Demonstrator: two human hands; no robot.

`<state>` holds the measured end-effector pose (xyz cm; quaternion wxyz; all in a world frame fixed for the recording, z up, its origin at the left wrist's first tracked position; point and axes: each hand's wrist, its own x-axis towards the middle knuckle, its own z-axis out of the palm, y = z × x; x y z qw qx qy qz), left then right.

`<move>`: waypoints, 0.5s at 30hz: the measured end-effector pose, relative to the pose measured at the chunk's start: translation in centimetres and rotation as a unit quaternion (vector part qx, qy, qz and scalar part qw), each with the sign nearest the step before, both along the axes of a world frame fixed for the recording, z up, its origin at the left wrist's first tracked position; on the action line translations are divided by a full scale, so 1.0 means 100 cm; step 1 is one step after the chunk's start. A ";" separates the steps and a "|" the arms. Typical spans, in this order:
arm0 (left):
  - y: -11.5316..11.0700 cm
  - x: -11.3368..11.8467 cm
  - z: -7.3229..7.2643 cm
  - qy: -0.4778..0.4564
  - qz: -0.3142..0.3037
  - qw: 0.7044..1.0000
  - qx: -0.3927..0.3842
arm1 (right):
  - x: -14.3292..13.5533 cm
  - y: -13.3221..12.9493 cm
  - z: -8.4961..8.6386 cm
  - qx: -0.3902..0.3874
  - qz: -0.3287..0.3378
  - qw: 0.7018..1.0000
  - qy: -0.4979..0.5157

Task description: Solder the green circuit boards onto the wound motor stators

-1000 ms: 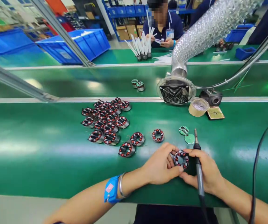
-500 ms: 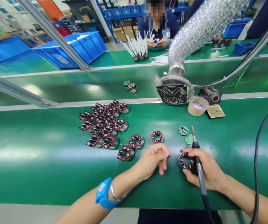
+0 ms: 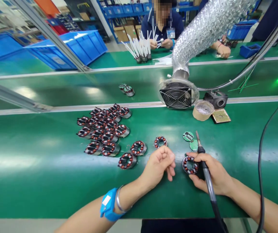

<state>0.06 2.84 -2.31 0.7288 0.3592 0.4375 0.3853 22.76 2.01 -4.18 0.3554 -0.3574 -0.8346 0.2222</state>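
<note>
My right hand (image 3: 215, 174) grips a ring-shaped motor stator (image 3: 185, 165) with red-orange and grey windings, its thumb and fingers around the right side. The same hand holds a soldering iron (image 3: 208, 181), its tip pointing away from me. Just left of that stator, my left hand (image 3: 158, 165) has its thumb and forefinger pinched together and the other fingers curled; whatever lies in the pinch is too fine to make out. Another stator (image 3: 160, 141) lies right behind my left hand. Two round green circuit boards (image 3: 188, 136) rest near the iron's tip.
Several stators (image 3: 108, 137) stand grouped on the left of the green bench. A fume extractor fan (image 3: 176, 97) hangs behind, beside a round tub (image 3: 203, 110) and a soldering sponge tray (image 3: 221, 116). A black cable (image 3: 260, 155) runs down at right. A co-worker (image 3: 164, 24) sits opposite.
The whole view has shifted slightly. My hands keep nearly the same pose; the stator in my right hand has turned a little. A second person's hand has appeared across the bench.
</note>
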 end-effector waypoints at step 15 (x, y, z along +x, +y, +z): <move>-0.011 -0.006 -0.003 0.031 -0.140 0.989 -0.028 | 0.020 0.031 -0.005 0.006 -0.096 0.990 -0.107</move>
